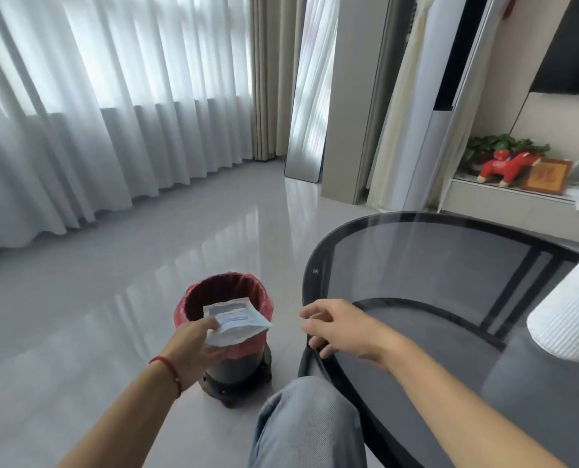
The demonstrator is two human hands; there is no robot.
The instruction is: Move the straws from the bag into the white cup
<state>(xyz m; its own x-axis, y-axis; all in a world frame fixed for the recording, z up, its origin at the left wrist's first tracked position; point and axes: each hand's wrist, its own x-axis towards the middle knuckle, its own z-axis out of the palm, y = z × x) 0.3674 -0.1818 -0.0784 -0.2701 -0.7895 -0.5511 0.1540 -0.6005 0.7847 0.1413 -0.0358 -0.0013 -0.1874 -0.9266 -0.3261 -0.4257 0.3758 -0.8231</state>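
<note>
My left hand (pixel 198 346) grips a flat white plastic bag (pixel 235 320) with blue print, held over the mouth of a small waste bin (pixel 237 363) lined in red. My right hand (pixel 337 327) hovers at the left rim of the round dark glass table (pixel 416 275), fingers loosely curled and apart, with nothing in it. A white ribbed cup (pixel 568 315) fills the right edge of the view, very near the camera and blurred. No straws are visible.
The bin stands on a glossy grey tiled floor, left of the table. My knee in light jeans (pixel 301 420) is between bin and table. Sheer curtains line the far wall; a mirror (pixel 306 106) leans beyond. A shelf with a red toy horse (pixel 507 165) lies at far right.
</note>
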